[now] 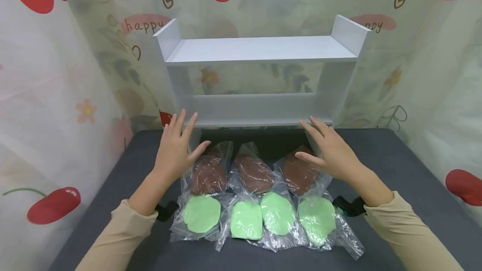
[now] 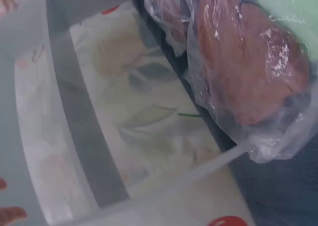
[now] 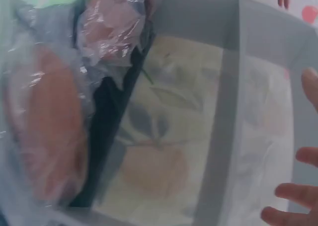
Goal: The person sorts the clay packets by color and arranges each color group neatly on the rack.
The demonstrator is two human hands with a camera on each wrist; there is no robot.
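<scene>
My left hand point(image 1: 175, 149), fingers spread, hovers over the left brown piece point(image 1: 208, 177) in its clear plastic bag. On the other side my right hand point(image 1: 333, 152) is held out with fingers extended, close to the right bagged brown piece point(image 1: 299, 172). Neither hand holds anything. Between them lies a middle brown piece point(image 1: 254, 173), also bagged. Several pale green flat pieces in clear bags, among them a squarish one point(image 1: 246, 221), form a row nearer to me. Behind the bags stands a white two-tier shelf point(image 1: 256, 49), its lower end partly hidden by the hands.
The bags lie on a dark grey table point(image 1: 376, 154). A curtain point(image 1: 256, 7) printed with cherries, flowers and leaves hangs behind the shelf and along both sides. Black straps point(image 1: 350, 206) circle the wrists. In the right wrist view, the shelf's side panel point(image 3: 198, 17) rises near the bags.
</scene>
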